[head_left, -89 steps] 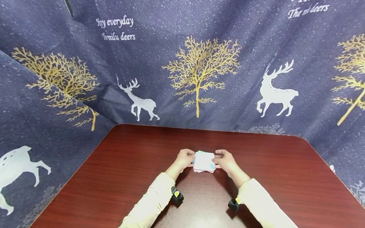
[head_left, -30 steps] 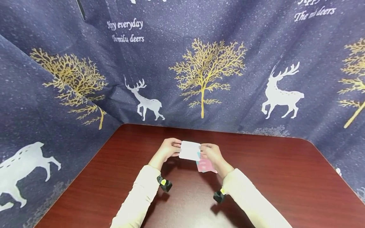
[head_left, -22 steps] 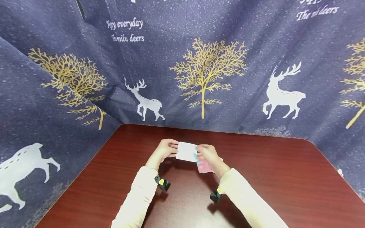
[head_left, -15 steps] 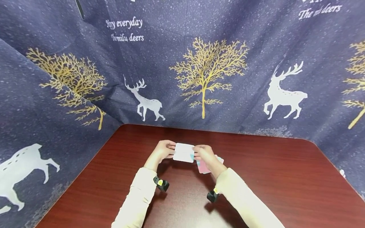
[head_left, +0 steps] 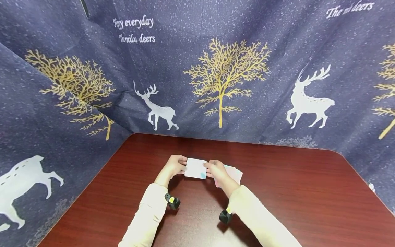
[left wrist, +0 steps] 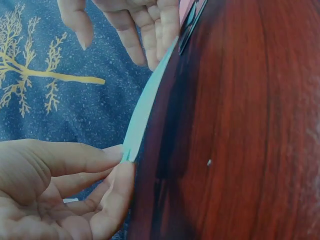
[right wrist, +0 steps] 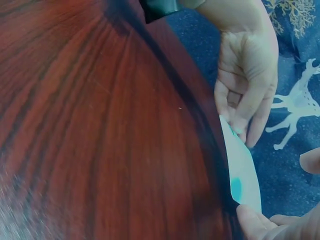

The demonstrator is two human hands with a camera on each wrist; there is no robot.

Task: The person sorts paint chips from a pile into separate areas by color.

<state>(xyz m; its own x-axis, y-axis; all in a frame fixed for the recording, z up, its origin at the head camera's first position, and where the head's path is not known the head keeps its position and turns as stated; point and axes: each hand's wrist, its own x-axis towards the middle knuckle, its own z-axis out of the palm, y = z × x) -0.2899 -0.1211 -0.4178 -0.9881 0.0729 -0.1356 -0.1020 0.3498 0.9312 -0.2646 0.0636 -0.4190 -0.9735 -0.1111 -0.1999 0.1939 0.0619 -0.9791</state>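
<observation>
A white card point(head_left: 195, 168) with rounded corners and a blue patch is held just above the table, slightly bowed in the left wrist view. At its left edge my left hand point(head_left: 174, 166) pinches it between thumb and fingers, plain in the left wrist view point(left wrist: 75, 190). My right hand point(head_left: 217, 170) holds the opposite edge; in the right wrist view a fingertip point(right wrist: 254, 220) meets the card's near corner, and another finger stands apart. Behind my right hand and forearm lies a small fanned pile of cards point(head_left: 235, 174), pink and white, partly hidden.
The reddish-brown wooden table point(head_left: 293, 185) extends on all sides of the hands. Dark blue cloth point(head_left: 247, 130) with printed deer and trees hangs behind the table and along the left. Black wrist cameras point(head_left: 226, 216) hang under both wrists.
Both hands were at the pile three seconds ago. They have carried the white card left, away from the pile, and lowered it a little over the last second. More of the pile now shows.
</observation>
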